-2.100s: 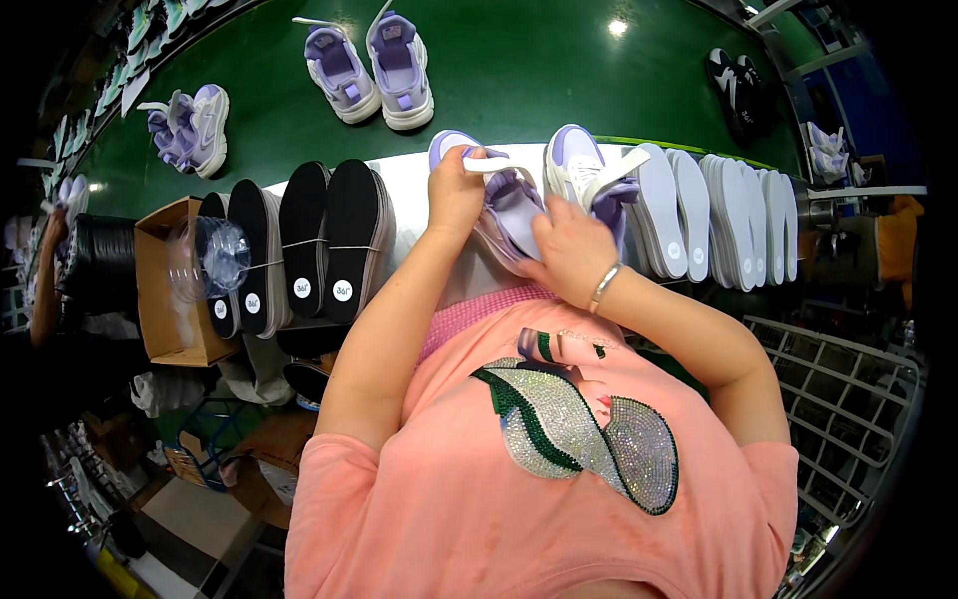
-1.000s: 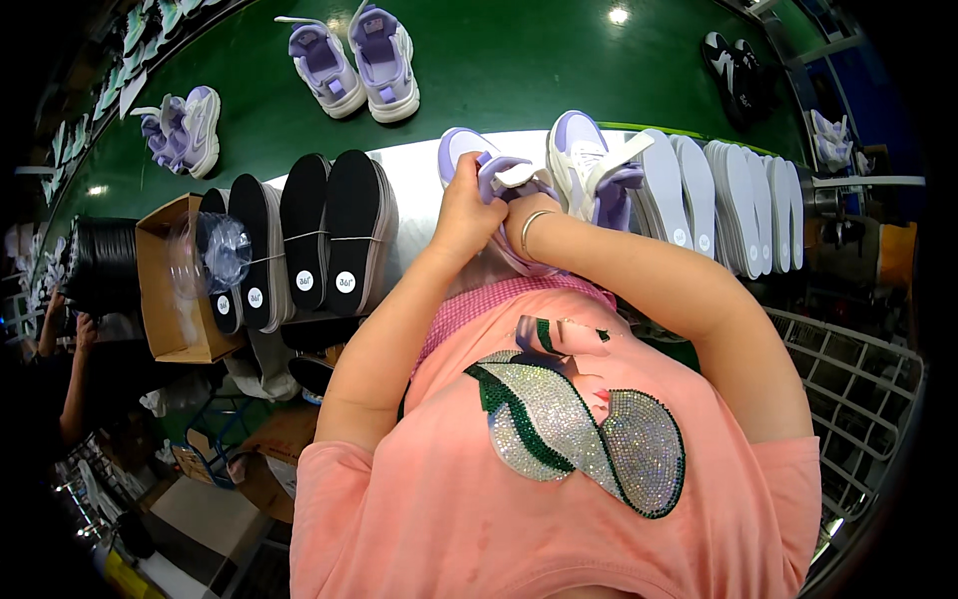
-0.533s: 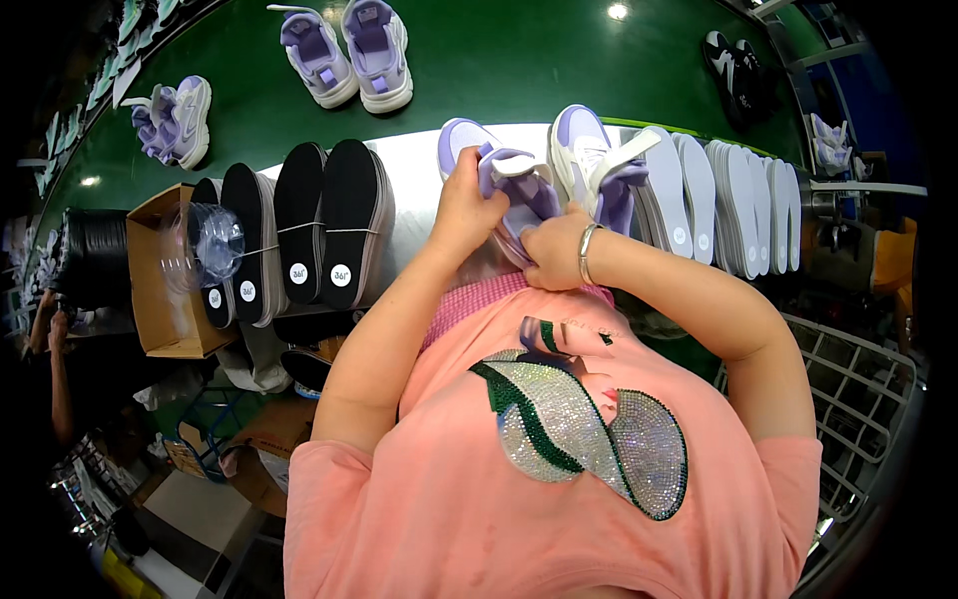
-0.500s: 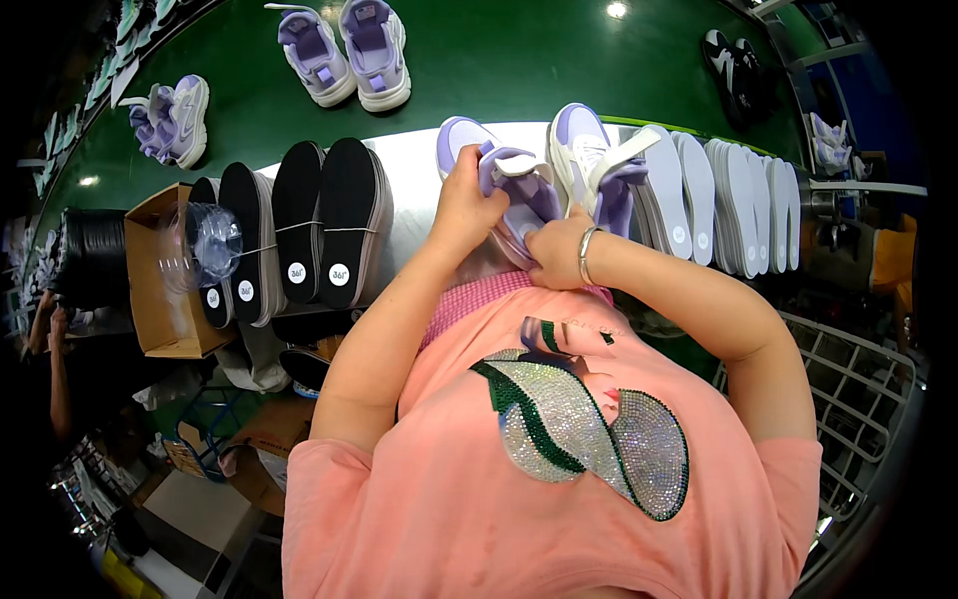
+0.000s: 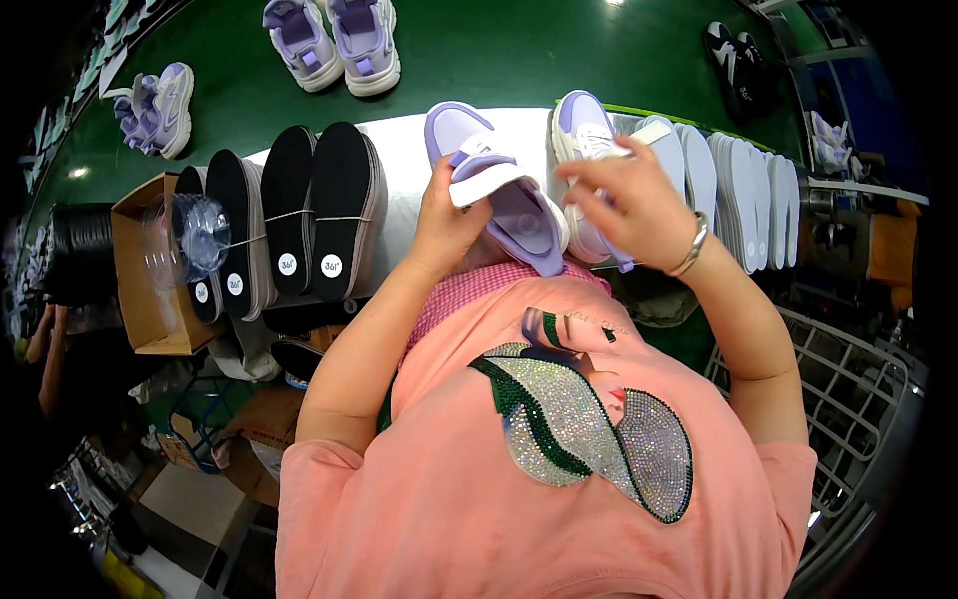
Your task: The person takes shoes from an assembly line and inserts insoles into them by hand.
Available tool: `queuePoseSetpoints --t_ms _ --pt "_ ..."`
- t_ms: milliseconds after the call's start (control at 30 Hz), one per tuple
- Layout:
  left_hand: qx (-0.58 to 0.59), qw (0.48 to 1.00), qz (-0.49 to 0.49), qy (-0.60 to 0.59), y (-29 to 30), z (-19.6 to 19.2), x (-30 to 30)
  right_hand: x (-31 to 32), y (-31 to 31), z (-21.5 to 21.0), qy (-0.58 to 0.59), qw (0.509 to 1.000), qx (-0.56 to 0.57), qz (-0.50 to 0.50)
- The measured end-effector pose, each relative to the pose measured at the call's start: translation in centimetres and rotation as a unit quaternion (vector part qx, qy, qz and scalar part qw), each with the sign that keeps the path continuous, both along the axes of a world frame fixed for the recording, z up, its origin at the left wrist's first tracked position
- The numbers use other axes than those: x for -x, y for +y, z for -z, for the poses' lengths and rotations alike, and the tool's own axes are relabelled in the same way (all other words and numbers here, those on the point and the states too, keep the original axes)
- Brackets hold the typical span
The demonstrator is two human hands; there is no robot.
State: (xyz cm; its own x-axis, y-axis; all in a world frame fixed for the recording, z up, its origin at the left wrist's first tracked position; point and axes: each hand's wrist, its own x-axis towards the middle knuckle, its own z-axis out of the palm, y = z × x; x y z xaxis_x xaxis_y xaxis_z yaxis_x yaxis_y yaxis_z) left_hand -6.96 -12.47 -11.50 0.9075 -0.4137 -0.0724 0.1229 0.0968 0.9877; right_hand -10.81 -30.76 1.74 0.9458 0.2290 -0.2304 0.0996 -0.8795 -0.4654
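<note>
The left hand [image 5: 444,222] grips the lilac shoe [image 5: 496,185], opening turned up for access; the right hand [image 5: 629,205], at its 3 o'clock, hovers with fingers spread, holding nothing.

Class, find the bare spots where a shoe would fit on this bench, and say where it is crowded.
Free: the green belt between the lilac pair and the black shoes; the white strip beside the black insoles. Crowded: the white insoles at right.

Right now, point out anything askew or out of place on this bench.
Nothing looks damaged or spilled. The left hand holds a lavender shoe tilted; the right hand hovers beside it. The black insoles stand bundled.
</note>
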Motion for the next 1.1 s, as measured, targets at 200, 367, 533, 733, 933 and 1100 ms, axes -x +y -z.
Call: queuePoseSetpoints --t_ms 200,367,533,733,933,1100 --pt "-0.198 0.977 0.051 -0.065 -1.7 -1.0 -1.9 0.9 2.4 5.6 0.176 0.963 0.129 -0.159" --pt "-0.074 0.992 0.034 0.099 -2.7 -1.2 -2.7 -0.8 2.8 7.0 0.297 0.918 0.184 -0.187" --pt "-0.047 0.986 0.026 0.16 -2.9 -0.2 -3.3 0.2 2.5 7.7 0.283 0.931 0.162 -0.162" --pt "-0.074 0.995 -0.015 0.064 -1.4 -0.8 -4.0 3.4 -0.1 5.4 -0.07 0.99 -0.113 -0.055" --pt "-0.275 0.908 -0.18 -0.26 -1.1 -4.7 -4.7 7.6 -3.7 5.4 -0.096 0.986 0.01 0.139" --pt "-0.126 0.898 -0.009 -0.421 -5.2 -8.4 -2.4 9.6 -3.6 9.3 -0.141 0.981 -0.011 0.134"
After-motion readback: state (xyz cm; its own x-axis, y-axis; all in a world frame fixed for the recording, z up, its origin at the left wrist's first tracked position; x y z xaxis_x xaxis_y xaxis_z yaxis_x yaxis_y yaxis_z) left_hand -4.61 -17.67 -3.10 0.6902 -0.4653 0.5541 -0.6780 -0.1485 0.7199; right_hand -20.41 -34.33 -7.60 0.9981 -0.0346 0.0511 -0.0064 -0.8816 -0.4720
